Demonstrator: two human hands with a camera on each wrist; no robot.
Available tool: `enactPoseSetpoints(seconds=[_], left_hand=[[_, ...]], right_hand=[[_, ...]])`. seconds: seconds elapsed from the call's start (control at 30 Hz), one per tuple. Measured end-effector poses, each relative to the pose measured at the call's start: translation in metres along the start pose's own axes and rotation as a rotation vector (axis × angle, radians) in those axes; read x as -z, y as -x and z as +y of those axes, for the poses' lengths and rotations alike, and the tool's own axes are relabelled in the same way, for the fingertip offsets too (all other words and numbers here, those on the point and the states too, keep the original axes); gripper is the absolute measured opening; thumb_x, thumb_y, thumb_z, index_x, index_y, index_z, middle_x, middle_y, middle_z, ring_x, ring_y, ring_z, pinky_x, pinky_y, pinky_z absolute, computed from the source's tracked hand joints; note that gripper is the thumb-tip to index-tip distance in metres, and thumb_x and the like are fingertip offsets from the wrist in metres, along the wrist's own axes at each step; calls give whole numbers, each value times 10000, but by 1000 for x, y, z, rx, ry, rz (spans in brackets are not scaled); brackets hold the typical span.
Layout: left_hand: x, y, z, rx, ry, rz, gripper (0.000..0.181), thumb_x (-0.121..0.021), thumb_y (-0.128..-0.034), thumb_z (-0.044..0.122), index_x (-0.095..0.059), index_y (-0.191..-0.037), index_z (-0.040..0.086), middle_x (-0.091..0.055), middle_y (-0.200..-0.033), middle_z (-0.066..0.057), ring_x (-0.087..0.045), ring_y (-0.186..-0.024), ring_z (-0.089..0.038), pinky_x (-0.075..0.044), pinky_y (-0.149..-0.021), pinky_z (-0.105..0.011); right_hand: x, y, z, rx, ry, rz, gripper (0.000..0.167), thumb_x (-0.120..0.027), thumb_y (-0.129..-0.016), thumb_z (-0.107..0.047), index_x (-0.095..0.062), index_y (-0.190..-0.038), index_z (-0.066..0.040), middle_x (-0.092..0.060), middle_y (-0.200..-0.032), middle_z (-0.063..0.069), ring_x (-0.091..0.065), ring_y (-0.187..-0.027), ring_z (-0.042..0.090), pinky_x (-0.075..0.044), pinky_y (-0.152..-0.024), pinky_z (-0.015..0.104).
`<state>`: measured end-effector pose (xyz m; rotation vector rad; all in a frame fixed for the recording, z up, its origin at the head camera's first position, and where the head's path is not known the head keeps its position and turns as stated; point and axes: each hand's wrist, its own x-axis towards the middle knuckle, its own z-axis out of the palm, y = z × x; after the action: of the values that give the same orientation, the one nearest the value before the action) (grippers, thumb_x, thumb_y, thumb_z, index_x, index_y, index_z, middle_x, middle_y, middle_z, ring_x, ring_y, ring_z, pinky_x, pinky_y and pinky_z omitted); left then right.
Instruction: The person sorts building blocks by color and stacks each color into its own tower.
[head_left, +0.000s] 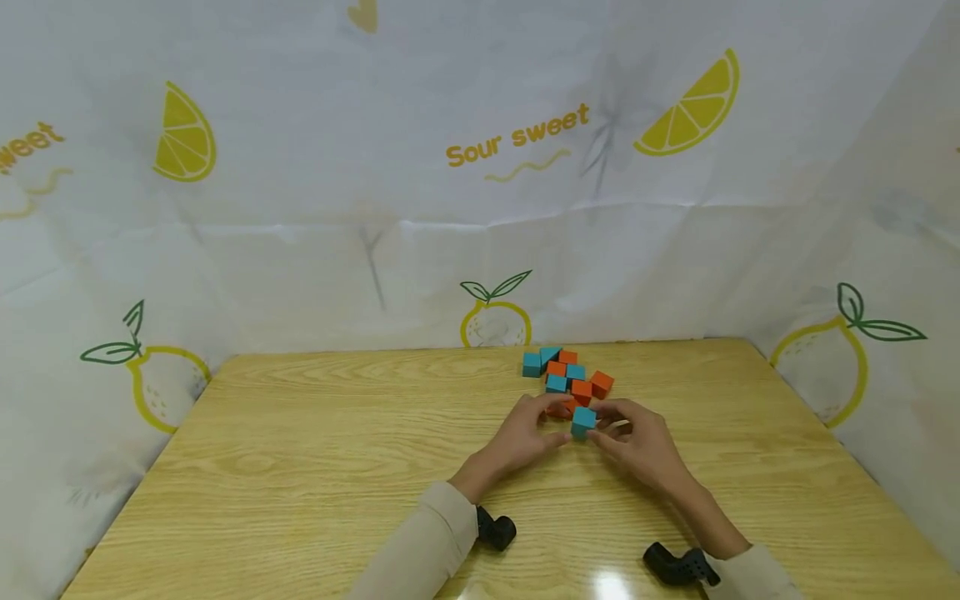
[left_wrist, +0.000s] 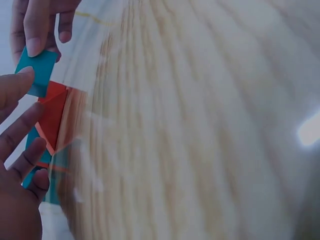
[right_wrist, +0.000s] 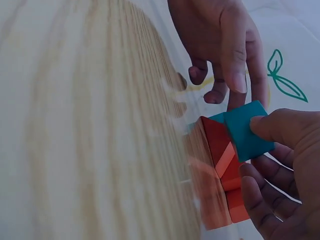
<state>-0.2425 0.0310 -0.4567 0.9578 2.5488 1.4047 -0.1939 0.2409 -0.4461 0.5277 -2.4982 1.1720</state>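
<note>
A blue cube (head_left: 583, 422) is pinched by my right hand (head_left: 637, 442), with the thumb on one face, as the right wrist view shows. My left hand (head_left: 521, 433) is just left of the cube, thumb and fingers spread apart, and a small gap shows between its thumb and the cube in the right wrist view. Right behind the cube, orange blocks (right_wrist: 217, 137) stand on the table, partly hidden by the hands. One orange block (left_wrist: 52, 117) with a slanted edge shows in the left wrist view behind the held cube.
Farther back is a cluster of orange and blue blocks, among them a blue triangular block (head_left: 550, 357), a blue cube (head_left: 531, 364) and a tilted orange cube (head_left: 602, 384). The wooden table (head_left: 300, 467) ends at a white printed cloth (head_left: 337, 275) behind.
</note>
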Motion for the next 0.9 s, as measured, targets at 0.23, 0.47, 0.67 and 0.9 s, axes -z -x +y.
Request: enactPoseSetpoints(seconds=[0.23,0.47,0.67,0.9], left_hand=[[1,-4,-1,-15,-14,-10,396,-723,-873,271,-616,-1254,245,-582,-1173,123,-466,-949,-80,-419,-812,-254],[5,-2,-3,-35,-1,-26,358,-714,-882,268,-632,-1229,235,-588,-1104,108,-452,-857,-118,-406,-724,-243],[13,1,-2,-76,5,-20,331,-723,-876,230,-647,-1198,229,-599,-1074,115,-469,-857,-130,-401,-719,-242],[26,10,-9,-88,-24,7,335,-719,-877,233,-644,-1203,219,-615,-1068,133,-467,-875,-101,-401,-757,-244]], right_hand=[[-1,0,-3,22,-8,-10,335,-783,-790,-44,-653,-1099,-35,-647,-946,64,-635,-771,202,-544,-665,324],[-3,-1,-3,29,-26,-28,330,-783,-785,-31,-645,-1084,-36,-645,-951,55,-643,-774,185,-546,-666,306],[-7,-4,-5,57,-61,-34,322,-782,-779,-17,-648,-1070,-56,-641,-944,40,-644,-776,183,-549,-662,302],[-19,-12,-17,97,-85,-44,315,-767,-789,8,-647,-1080,-12,-638,-931,86,-637,-779,221,-547,-664,300]])
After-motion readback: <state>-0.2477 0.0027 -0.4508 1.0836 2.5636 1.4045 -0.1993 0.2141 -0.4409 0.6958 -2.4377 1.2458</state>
